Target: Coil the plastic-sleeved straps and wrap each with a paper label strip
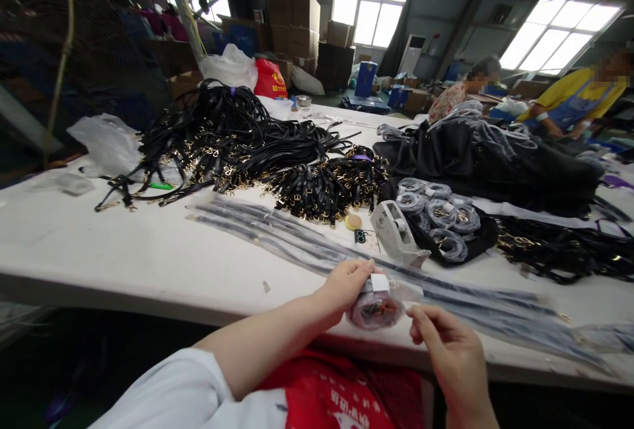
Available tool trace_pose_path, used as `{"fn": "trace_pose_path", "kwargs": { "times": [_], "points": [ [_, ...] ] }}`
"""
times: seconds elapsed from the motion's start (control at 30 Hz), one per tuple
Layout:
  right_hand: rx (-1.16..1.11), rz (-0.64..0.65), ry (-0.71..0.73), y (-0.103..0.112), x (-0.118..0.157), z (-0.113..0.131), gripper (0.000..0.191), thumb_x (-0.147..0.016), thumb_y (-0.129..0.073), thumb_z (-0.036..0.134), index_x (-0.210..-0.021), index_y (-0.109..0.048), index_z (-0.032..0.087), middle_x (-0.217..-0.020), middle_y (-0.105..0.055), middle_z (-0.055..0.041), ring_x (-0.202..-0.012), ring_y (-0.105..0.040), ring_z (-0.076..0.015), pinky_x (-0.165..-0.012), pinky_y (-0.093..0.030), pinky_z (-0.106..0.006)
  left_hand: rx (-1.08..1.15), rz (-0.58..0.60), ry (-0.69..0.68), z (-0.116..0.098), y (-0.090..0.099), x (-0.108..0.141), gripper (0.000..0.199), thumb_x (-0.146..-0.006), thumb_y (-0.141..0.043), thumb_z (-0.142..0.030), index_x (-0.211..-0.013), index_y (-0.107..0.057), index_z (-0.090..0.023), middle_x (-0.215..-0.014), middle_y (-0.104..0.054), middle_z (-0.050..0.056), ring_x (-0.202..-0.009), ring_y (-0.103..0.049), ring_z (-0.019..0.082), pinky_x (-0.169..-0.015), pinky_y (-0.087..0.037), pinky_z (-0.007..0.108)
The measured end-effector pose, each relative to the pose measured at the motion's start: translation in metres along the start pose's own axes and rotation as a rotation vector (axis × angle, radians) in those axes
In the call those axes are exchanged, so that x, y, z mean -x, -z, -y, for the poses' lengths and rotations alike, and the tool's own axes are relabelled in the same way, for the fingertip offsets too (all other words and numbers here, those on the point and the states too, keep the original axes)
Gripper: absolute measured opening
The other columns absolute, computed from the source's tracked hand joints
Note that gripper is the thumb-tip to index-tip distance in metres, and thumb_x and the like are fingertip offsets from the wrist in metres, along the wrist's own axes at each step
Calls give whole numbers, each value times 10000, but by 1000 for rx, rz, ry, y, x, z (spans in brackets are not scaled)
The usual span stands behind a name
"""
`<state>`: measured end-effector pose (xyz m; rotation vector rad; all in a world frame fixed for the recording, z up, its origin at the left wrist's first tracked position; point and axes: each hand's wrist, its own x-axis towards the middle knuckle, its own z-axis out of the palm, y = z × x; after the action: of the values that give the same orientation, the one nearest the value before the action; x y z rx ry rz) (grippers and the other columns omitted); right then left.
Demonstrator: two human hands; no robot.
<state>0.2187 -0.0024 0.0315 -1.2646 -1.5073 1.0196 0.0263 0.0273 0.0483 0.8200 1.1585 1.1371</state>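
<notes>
My left hand (347, 287) is closed around a coiled strap in clear plastic wrap (375, 310), held over the table's front edge. A white label (380, 282) sits on top of the coil, and reddish and dark parts show through the wrap. Just right of the coil, my right hand (446, 336) is pinched, thumb against forefinger; whatever lies between the fingertips is too small to make out. Behind the coil, long dark straps in clear plastic sleeves (307, 244) stretch across the table. A grey tape dispenser (396, 231) stands beyond them, beside a phone (366, 239).
Black straps with gold buckles (317, 188) are heaped along the white table (123, 244). Grey coils (440, 211) lie on black material at right, near a large black bundle (485, 158). Two people work behind it, one in a yellow top (559, 99). Cardboard boxes (294, 23) are stacked behind.
</notes>
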Motion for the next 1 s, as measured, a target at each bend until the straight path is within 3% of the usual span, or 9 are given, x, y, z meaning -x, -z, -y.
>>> {"fn": "trace_pose_path", "kwargs": {
  "times": [0.1,0.13,0.2,0.27,0.33,0.43,0.57,0.77,1.0],
  "points": [
    [98,-192,124,8,-2,-5,304,-826,-665,467,-984,-665,207,-928,-677,-69,-896,-617,-248,-856,-479,-353,35,71,122,5,0,0,567,-715,-622,-692,-750,-645,-127,-556,-591,-1,-452,-458,90,-461,-338,220],
    [139,-170,166,9,-3,-6,363,-814,-677,465,-1073,-644,212,-1075,-667,-91,-1021,-600,-274,-938,-454,-384,35,92,157,5,-1,0,559,-730,-606,-690,-757,-635,-133,-530,-576,-8,-411,-433,84,-432,-312,218],
    [155,22,187,7,-5,-5,489,-819,-671,463,-1231,-566,223,-1232,-627,-108,-1133,-575,-291,-988,-444,-402,47,125,203,2,-2,3,529,-740,-601,-669,-773,-621,-141,-506,-558,-18,-366,-409,82,-398,-275,215],
    [80,243,112,2,-6,-3,523,-869,-620,456,-1317,-481,225,-1221,-647,-110,-1087,-621,-266,-928,-498,-365,83,153,205,-4,-3,5,478,-705,-655,-611,-762,-617,-138,-517,-556,-20,-380,-422,82,-402,-283,215],
    [15,327,38,-5,-5,-1,452,-910,-570,445,-1289,-481,213,-1158,-679,-106,-1027,-655,-244,-879,-522,-327,130,186,174,-12,-4,9,404,-643,-729,-503,-723,-627,-121,-554,-568,-13,-442,-457,79,-446,-325,213],
    [-13,278,22,-10,-4,-2,357,-906,-584,441,-1170,-554,203,-1094,-701,-96,-995,-663,-240,-870,-527,-313,191,224,168,-20,-2,14,302,-580,-763,-349,-727,-659,-106,-629,-612,4,-543,-516,88,-535,-377,210],
    [-70,202,11,-11,-6,-6,455,-881,-622,439,-1252,-526,194,-1086,-712,-112,-1011,-666,-262,-899,-535,-355,247,248,193,-22,0,17,295,-556,-740,-275,-799,-700,-112,-665,-641,10,-571,-540,102,-577,-389,219],
    [-9,262,3,-10,-5,-7,390,-899,-576,474,-1156,-644,189,-1202,-685,-126,-1124,-624,-291,-941,-518,-362,235,286,162,-19,-1,17,391,-562,-841,-333,-846,-701,-103,-755,-670,33,-644,-571,110,-641,-409,222],
    [-1,293,-6,-12,-1,-6,383,-873,-613,473,-1100,-689,173,-1174,-701,-129,-1094,-642,-300,-939,-520,-378,148,252,171,-13,-4,16,481,-508,-884,-392,-830,-681,-98,-740,-664,31,-621,-558,102,-623,-402,225]
  ]
}}
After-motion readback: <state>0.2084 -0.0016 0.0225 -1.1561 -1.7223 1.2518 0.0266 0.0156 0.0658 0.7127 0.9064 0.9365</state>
